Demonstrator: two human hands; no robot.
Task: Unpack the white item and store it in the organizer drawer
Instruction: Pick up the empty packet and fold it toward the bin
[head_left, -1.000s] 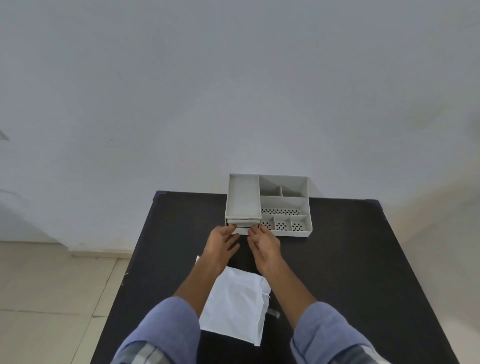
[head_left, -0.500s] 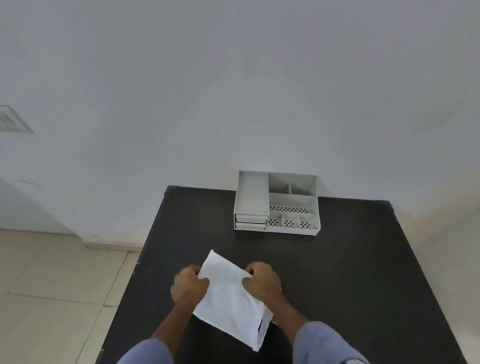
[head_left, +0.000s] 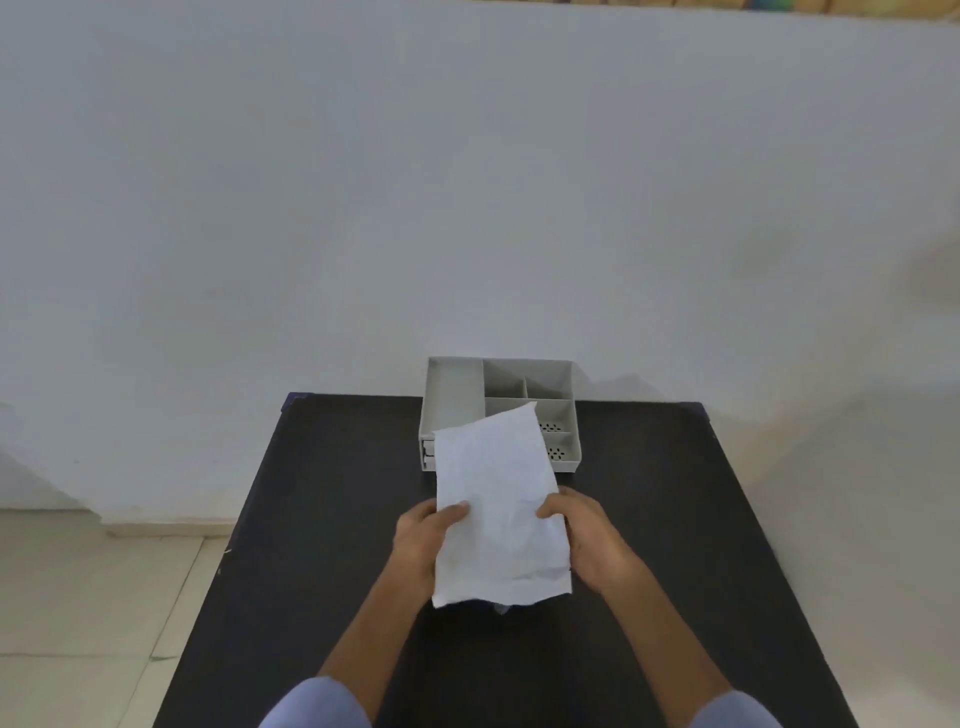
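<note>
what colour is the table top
Black, matte table top, in the head view.

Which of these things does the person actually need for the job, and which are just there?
Needed for the job:
- white packet, gripped by the left hand and the right hand
- grey organizer at the far edge, its small drawers at the front left

Just there:
- black table
- white wall
- tiled floor

A: The pouch (head_left: 498, 514) is looking like thin, crinkled white plastic or paper, matt, creasing all over.

B: The organizer (head_left: 452, 400) is showing as smooth grey plastic, some floors perforated. The table (head_left: 337, 493) is appearing black and matt; the wall (head_left: 467, 182) is reading as flat painted plaster.
</note>
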